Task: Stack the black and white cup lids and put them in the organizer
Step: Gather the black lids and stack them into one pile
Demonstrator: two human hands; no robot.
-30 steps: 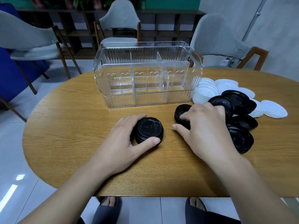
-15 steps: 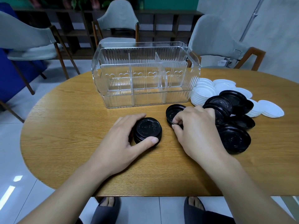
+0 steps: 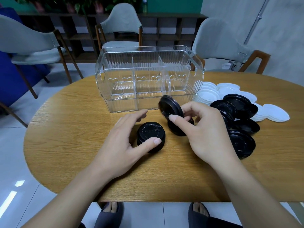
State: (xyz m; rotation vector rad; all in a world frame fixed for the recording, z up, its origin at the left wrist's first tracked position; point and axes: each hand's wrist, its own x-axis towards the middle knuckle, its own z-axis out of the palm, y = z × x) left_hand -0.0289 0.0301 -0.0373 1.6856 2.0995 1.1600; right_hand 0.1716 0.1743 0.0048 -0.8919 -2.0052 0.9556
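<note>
Person's forearms bare, no sleeves, no watch or rings on left hand (image 3: 122, 145) or right hand (image 3: 209, 134). Feet in dark grey open-toe slippers (image 3: 110, 216).

My right hand (image 3: 209, 129) pinches a black lid (image 3: 170, 108) tilted on edge, above another black lid (image 3: 176, 129) on the surface (image 3: 74, 137). My left hand (image 3: 121, 143) curls around a short stack of black lids (image 3: 150, 135), thumb touching its near edge. The clear organizer (image 3: 148, 78) stands just behind.
</note>
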